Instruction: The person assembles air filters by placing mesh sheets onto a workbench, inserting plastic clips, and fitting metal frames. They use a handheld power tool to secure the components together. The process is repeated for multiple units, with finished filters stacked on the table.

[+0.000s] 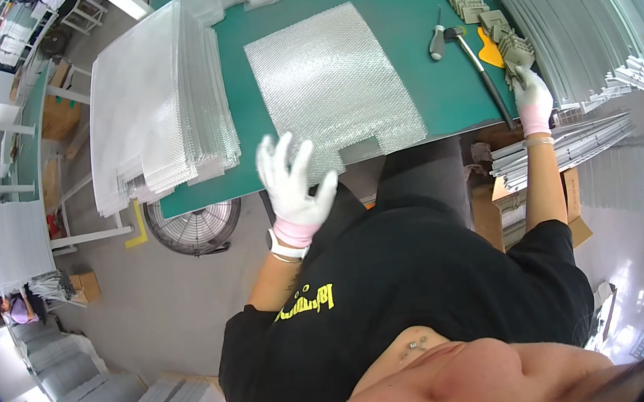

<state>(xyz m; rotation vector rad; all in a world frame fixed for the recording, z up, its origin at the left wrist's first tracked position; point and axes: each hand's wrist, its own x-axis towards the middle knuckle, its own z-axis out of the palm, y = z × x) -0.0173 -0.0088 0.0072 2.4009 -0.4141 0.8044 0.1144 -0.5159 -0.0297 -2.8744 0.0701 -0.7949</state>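
Note:
A silvery mesh sheet with a notch in its near edge lies flat on the green table. My left hand, in a white glove with a pink cuff, is raised at the sheet's near left corner, fingers spread and holding nothing. On the right, my gloved right hand reaches to the near end of a row of grey-green plastic pieces. Its fingers are closed at the last piece, with the fingertips partly hidden.
Stacked mesh sheets stand at the left; tall stacked panels rise at the right. A hammer, a screwdriver and a yellow scraper-like piece lie near my right hand. A floor fan and cardboard box are below.

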